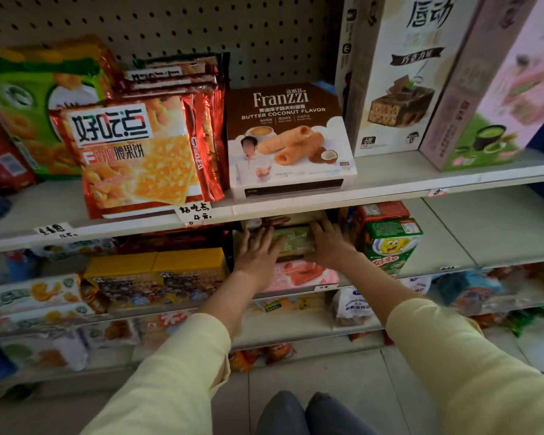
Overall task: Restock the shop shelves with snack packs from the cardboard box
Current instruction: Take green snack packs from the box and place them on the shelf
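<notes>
Green snack box (291, 241) sits on the second shelf (453, 233) down, stacked on a pink pack (299, 274), under the lip of the shelf above. My left hand (258, 251) lies flat against its nine o'clock end with fingers straight; my right hand (327, 246) presses its three o'clock end, fingers stretched along the top and thumb seemingly under the front edge, though blur keeps me from being certain. Both sleeves are pale yellow. Just at three o'clock of my right hand stands a green carton with a cartoon sponge (391, 246); at nine o'clock of my left, two yellow-topped boxes (154, 271) sit side by side. Up at twelve o'clock, on the upper shelf, a Franzzi butter coconut box (288, 136) leans back, red biscuit packs (135, 158) beside it at nine o'clock and tall cake cartons (399, 76) at two o'clock.
</notes>
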Demonstrator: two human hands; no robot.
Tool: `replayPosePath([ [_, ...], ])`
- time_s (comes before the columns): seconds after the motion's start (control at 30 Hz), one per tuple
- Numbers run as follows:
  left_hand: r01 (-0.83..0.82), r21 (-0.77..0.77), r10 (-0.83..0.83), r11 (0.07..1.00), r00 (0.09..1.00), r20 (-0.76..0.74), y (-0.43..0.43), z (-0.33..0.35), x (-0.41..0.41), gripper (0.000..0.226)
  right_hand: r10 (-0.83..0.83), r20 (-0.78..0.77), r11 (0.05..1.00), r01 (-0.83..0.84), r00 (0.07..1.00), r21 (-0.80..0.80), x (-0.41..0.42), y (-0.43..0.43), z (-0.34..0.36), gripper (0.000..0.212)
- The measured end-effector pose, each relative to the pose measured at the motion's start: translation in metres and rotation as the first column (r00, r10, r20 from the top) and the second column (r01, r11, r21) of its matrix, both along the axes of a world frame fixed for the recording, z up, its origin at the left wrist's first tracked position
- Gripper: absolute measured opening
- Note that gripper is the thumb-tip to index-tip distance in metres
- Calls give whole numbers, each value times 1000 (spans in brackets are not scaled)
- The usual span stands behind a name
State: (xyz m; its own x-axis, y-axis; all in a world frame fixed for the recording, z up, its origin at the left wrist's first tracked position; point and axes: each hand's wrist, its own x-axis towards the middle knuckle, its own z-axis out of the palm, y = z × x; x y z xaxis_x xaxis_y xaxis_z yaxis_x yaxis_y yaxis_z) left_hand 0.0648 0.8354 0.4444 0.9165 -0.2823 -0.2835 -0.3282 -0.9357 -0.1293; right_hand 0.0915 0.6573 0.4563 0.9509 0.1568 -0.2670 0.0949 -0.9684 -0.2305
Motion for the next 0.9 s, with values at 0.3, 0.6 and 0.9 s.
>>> replayPosePath([
  [0.3, -23, -68, 16, 997, 994, -107, -7, -7, 0, 79, 77, 39, 992, -73, 996, -99, -2, -3, -2, 87],
  [0.6, -99, -214, 53, 972, 976, -212, -14, 25, -18, 79, 89, -8, 995, -90, 996, -45, -35, -6, 16, 74],
  [0.9, 32, -393, -174, 919, 927, -332, -81, 63, -52, 36, -76, -121, 977, 99, 990, 191, -101, -49, 44, 27],
])
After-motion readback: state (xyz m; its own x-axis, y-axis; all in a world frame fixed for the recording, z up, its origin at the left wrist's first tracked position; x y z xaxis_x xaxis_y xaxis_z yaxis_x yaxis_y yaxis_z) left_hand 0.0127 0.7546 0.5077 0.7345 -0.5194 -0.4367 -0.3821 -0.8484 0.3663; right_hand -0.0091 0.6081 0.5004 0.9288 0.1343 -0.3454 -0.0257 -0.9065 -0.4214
